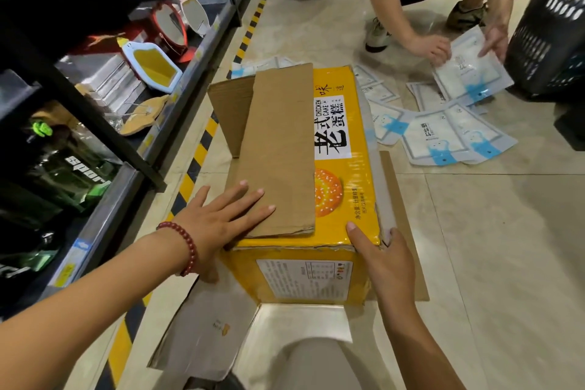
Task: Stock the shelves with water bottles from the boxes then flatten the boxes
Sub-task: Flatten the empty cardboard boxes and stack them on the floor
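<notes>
Yellow box [332, 168] on floor between my hands; left hand [221, 218] flat, fingers straight, pressing brown flap [278, 152]; right hand [384, 260] gripping near corner; cardboard looks light, stiff, probably empty; I'd hold edges, push seams.

Glossy beige tiled floor [474, 231], reflecting soft overhead light, well beyond the fingertips. Left of the fingers, dark metal shelving [104, 123] edged by a yellow-and-black hazard stripe [202, 149] along its base. Far past the fingers to the right, a black slotted basket [550, 41] standing on the tiles.
</notes>
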Tool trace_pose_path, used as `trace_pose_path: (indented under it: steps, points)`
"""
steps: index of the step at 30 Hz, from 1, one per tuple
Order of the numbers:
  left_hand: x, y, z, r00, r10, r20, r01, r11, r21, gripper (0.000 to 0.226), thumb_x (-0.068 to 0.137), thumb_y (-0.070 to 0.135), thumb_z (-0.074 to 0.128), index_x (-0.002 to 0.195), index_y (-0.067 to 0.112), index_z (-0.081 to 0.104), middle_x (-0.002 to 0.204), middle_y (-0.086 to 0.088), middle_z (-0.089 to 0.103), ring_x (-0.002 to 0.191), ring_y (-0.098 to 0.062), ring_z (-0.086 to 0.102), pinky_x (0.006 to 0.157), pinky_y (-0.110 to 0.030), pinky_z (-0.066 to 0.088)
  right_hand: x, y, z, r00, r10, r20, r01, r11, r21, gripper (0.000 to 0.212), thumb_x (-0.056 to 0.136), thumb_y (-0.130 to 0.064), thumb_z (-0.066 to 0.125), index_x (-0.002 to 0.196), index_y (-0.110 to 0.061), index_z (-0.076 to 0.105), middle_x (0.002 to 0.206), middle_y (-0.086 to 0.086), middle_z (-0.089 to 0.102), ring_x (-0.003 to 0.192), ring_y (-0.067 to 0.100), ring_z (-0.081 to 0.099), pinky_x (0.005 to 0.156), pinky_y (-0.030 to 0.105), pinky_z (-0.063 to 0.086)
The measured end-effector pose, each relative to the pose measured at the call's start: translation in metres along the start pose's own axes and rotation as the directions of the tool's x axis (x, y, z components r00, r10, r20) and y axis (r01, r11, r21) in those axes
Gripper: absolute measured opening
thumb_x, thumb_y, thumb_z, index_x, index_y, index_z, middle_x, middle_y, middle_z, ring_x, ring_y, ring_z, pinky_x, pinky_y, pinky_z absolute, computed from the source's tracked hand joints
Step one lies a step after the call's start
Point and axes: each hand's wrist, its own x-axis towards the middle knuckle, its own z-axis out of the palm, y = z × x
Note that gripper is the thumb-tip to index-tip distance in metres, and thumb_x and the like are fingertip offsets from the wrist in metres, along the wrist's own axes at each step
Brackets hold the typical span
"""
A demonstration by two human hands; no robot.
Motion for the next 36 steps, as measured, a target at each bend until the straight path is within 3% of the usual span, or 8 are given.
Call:
trace_pose_path:
  steps: [4, 9, 16, 23, 27, 30, 34, 36]
  points:
    - [-0.003, -0.003, 0.010, 0.999, -0.013, 0.036, 0.016, 0.997, -0.080, 0.144, 0.059, 0.055, 0.080, 0.125, 0.044, -0.048, 0.142, 0.011, -0.047, 0.130, -0.018, -0.041, 0.114, -0.060, -0.003, -0.002, 0.003, 0.001, 1.000, 0.009, 0.004, -0.009, 1.000, 0.010, 0.090, 0.052, -0.085, 0.056, 0.107, -0.014, 0.057, 0.102, 0.004, 0.063, 0.095, 0.022, 0.062, 0.081, 0.043, 0.053]
    - [-0.004, -0.002, 0.007, 1.000, 0.007, 0.015, -0.005, 0.996, -0.091, 0.139, 0.064, 0.050, 0.079, 0.127, 0.044, -0.045, 0.141, 0.013, -0.045, 0.133, -0.015, -0.038, 0.114, -0.056, -0.002, -0.002, -0.001, -0.003, 0.997, 0.005, 0.075, -0.013, 0.994, 0.112, 0.038, 0.075, -0.053, 0.068, 0.090, -0.018, 0.066, 0.084, -0.002, 0.070, 0.082, 0.017, 0.067, 0.075, 0.038, 0.055]
    - [-0.006, 0.004, -0.010, 1.000, 0.026, 0.005, -0.026, 0.999, -0.041, 0.135, 0.070, 0.039, 0.079, 0.126, 0.043, -0.044, 0.142, 0.011, -0.041, 0.135, -0.012, -0.032, 0.114, -0.055, 0.000, 0.009, 0.004, -0.014, 0.993, 0.007, 0.120, -0.025, 0.989, 0.148, 0.033, 0.076, -0.052, 0.070, 0.095, -0.024, 0.069, 0.097, -0.004, 0.071, 0.094, 0.016, 0.065, 0.088, 0.043, 0.051]
    - [-0.015, -0.025, 0.002, 0.998, -0.060, 0.005, 0.059, 0.991, 0.116, 0.134, 0.078, 0.034, 0.072, 0.113, 0.042, -0.057, 0.145, 0.009, -0.039, 0.134, -0.018, -0.033, 0.115, -0.057, 0.003, 0.001, 0.001, -0.033, 0.993, 0.008, 0.116, -0.036, 0.971, 0.234, 0.013, 0.082, -0.035, 0.069, 0.089, -0.023, 0.069, 0.088, -0.005, 0.072, 0.079, 0.008, 0.067, 0.064, 0.024, 0.049]
    - [-0.022, -0.019, 0.013, 0.998, -0.063, 0.025, 0.060, 0.994, 0.091, 0.128, 0.071, 0.061, 0.067, 0.127, 0.040, -0.046, 0.137, 0.003, -0.050, 0.130, -0.024, -0.041, 0.115, -0.051, -0.004, -0.006, 0.005, -0.022, 0.995, 0.028, 0.091, -0.038, 0.994, 0.107, 0.065, 0.065, -0.065, 0.070, 0.106, -0.015, 0.064, 0.099, 0.002, 0.070, 0.092, 0.019, 0.067, 0.076, 0.037, 0.054]
    - [-0.025, -0.020, 0.004, 0.999, -0.047, -0.008, 0.047, 0.998, 0.041, 0.117, 0.066, 0.074, 0.059, 0.143, 0.038, -0.022, 0.137, 0.002, -0.050, 0.132, -0.022, -0.040, 0.116, -0.049, -0.003, -0.012, -0.007, -0.017, 1.000, 0.025, 0.010, -0.024, 0.992, -0.127, 0.116, 0.056, -0.077, 0.068, 0.144, -0.010, 0.033, 0.149, 0.015, 0.034, 0.135, 0.032, 0.035, 0.106, 0.046, 0.037]
    - [-0.022, -0.008, -0.010, 0.998, 0.014, -0.060, -0.015, 1.000, -0.012, 0.108, 0.072, 0.080, 0.042, 0.152, 0.020, 0.001, 0.149, 0.007, -0.035, 0.133, -0.011, -0.033, 0.116, -0.041, -0.001, -0.023, -0.027, -0.027, 0.938, -0.295, -0.184, 0.239, 0.932, -0.274, 0.095, 0.081, -0.032, 0.072, 0.151, -0.020, 0.011, 0.158, 0.004, -0.015, 0.146, 0.027, -0.010, 0.112, 0.034, 0.020]
    - [-0.019, 0.000, -0.016, 0.995, 0.043, -0.088, -0.046, 0.999, -0.029, 0.103, 0.076, 0.077, 0.041, 0.152, 0.018, 0.004, 0.155, 0.007, -0.023, 0.140, -0.009, -0.023, 0.117, -0.037, 0.000, -0.025, -0.029, -0.030, 0.755, -0.609, -0.243, 0.530, 0.785, -0.321, 0.084, 0.082, -0.013, 0.071, 0.148, -0.017, 0.020, 0.157, 0.008, -0.009, 0.146, 0.018, -0.008, 0.111, 0.015, 0.011]
